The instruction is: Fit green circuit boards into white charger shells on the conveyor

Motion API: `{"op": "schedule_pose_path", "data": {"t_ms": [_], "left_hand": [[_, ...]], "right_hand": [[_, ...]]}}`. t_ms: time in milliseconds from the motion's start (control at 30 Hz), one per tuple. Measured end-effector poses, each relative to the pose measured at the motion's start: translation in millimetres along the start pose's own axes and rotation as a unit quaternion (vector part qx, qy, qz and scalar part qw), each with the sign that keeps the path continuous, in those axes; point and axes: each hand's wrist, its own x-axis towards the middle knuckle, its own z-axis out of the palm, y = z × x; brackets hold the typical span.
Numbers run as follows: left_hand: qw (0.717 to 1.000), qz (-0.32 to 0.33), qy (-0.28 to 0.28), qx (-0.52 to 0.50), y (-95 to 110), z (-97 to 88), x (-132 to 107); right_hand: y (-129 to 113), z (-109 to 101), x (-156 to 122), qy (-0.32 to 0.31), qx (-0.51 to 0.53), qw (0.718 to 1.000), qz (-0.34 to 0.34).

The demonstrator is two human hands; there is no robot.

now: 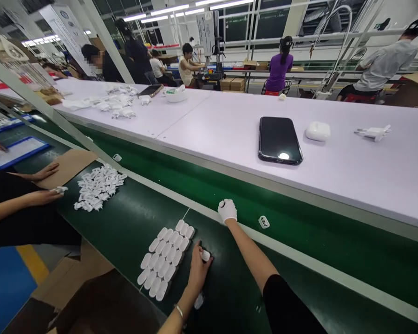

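Observation:
My left hand (197,268) is bare and closed around a small white charger shell (205,255), resting on the green belt (132,222). Just left of it lies a neat block of several white charger shells (167,253) in rows. My right hand (226,210) wears a white glove and reaches out to the belt's far rail, fingers curled over a small white piece with a dark spot. Another white piece (264,222) lies on the rail a little to its right.
A co-worker's hands (45,195) at left hold a white part beside a heap of white plugs (97,185) and cardboard (69,164). On the pale table (369,176) beyond lie a black phone (279,139), an earbud case (318,131) and a plug (373,133). Other people work further back.

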Motion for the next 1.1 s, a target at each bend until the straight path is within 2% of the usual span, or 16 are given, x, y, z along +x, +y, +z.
{"op": "schedule_pose_path", "data": {"t_ms": [100,200,267,367,467,567,633,833,933,1100], "left_hand": [[0.998,-0.011,0.018,-0.056,0.0,-3.4,4.4],[0.995,0.011,-0.018,-0.099,14.9,-11.2,3.6],[0.985,0.069,-0.082,-0.133,37.4,-20.8,-3.1],[0.952,0.164,-0.204,-0.158,82.1,-40.9,-22.2],[0.922,0.214,-0.277,-0.164,123.1,-63.8,-45.8],[0.903,0.268,-0.299,-0.154,149.7,-86.5,-66.4],[0.895,0.303,-0.295,-0.141,159.6,-99.9,-76.8],[0.865,0.394,-0.292,-0.106,167.5,-123.0,-95.1],[0.861,0.4,-0.298,-0.099,165.3,-125.8,-101.4],[0.853,0.417,-0.295,-0.103,162.8,-126.5,-110.0]], "right_hand": [[34.5,-23.3,-54.6,-0.009,0.092,0.995,0.03],[65.3,-51.2,-129.1,-0.026,0.202,0.978,0.037],[75.6,-68.7,-174.4,-0.025,0.27,0.962,0.028],[70.6,-95.1,-221.3,-0.023,0.354,0.935,-0.004],[47.7,-125.5,-249.0,-0.046,0.381,0.917,-0.105],[21.4,-154.8,-273.9,-0.019,0.268,0.931,-0.248],[6.9,-169.9,-292.1,0.015,0.187,0.932,-0.309],[-17.8,-189.5,-336.7,0.004,0.098,0.914,-0.394],[-23.2,-192.4,-350.0,0.014,0.07,0.911,-0.407],[-29.1,-194.8,-363.3,-0.004,0.076,0.908,-0.412]]}}
